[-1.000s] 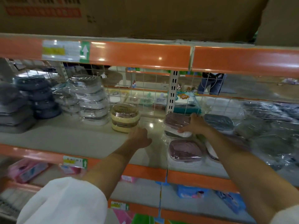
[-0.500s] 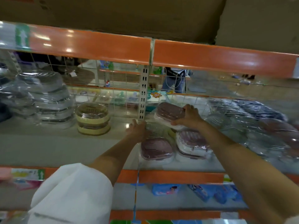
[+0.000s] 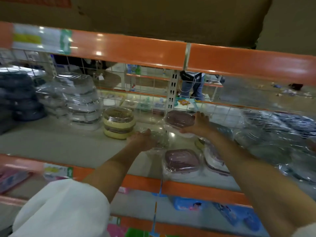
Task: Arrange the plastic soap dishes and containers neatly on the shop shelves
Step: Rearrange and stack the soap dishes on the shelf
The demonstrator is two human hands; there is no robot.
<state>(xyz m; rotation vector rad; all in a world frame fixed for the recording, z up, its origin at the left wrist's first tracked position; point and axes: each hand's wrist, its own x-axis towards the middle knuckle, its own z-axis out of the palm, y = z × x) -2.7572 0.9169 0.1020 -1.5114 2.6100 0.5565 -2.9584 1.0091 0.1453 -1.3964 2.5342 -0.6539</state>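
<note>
So the right hand (image 3: 198,126) has its fingers and thumb wrapped around the near edge of a mauve-lidded rounded-rectangle plastic soap dish with a white base (image 3: 179,119), all bagged in crinkly clear film, held tilted just above the pale grey shelf board (image 3: 51,142), close to the white slotted upright post (image 3: 171,93) at the back. The left hand (image 3: 142,140) is palm-up with fingers only loosely bent, touching some loose clear plastic wrap (image 3: 159,140); can't tell if it's really gripping it. Near the front lip sits a second mauve-lidded soap dish in clear wrap (image 3: 182,162), flat, and right beside it a third wrapped mauve and white dish leaning on its side (image 3: 213,159) under the right forearm. To the left of the hands there's a stack of two cream-yellow rounded dishes with clear lids (image 3: 118,123), then a taller stack of grey and white wrapped dishes (image 3: 82,101), and a dark grey stack (image 3: 18,96) at the far left. The right end is a shiny, blurry heap of wrapped dark dishes (image 3: 277,134). Everything's glossy plastic with soft corners. The shelf has a glossy orange front edge strip (image 3: 201,190), a white wire grid back (image 3: 145,82), and a wide bare stretch of board in front of the left stacks.
</note>
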